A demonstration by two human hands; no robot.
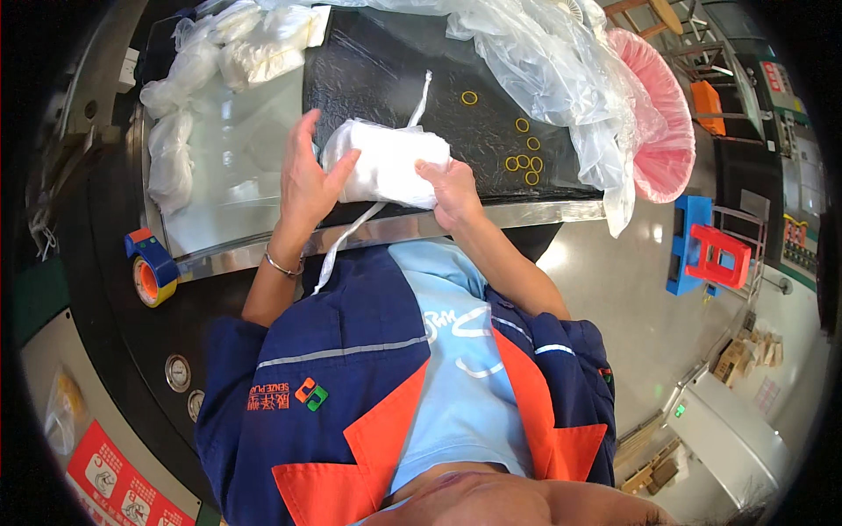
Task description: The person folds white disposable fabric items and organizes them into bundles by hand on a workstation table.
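Observation:
A white bundle of folded thin plastic (386, 162) lies at the near edge of a black-covered table. My right hand (452, 188) grips its right end, thumb on top and fingers curled around the side. At the left end, my left hand (311, 171) is open, its fingers stretched out and its thumb at the bundle's side; whether it presses there I cannot tell. A twisted white plastic strip (423, 98) sticks out beyond the bundle, and another twisted length (338, 248) hangs over the table edge toward me. The underside of the bundle is hidden.
Several yellow rubber bands (524, 162) lie on the black sheet (377, 66) to the right. Clear plastic film (544, 70) heaps along the far right, with pink plastic (651, 114) beyond. White plastic bundles (180, 140) line the left side. A tape dispenser (151, 267) sits at the left corner.

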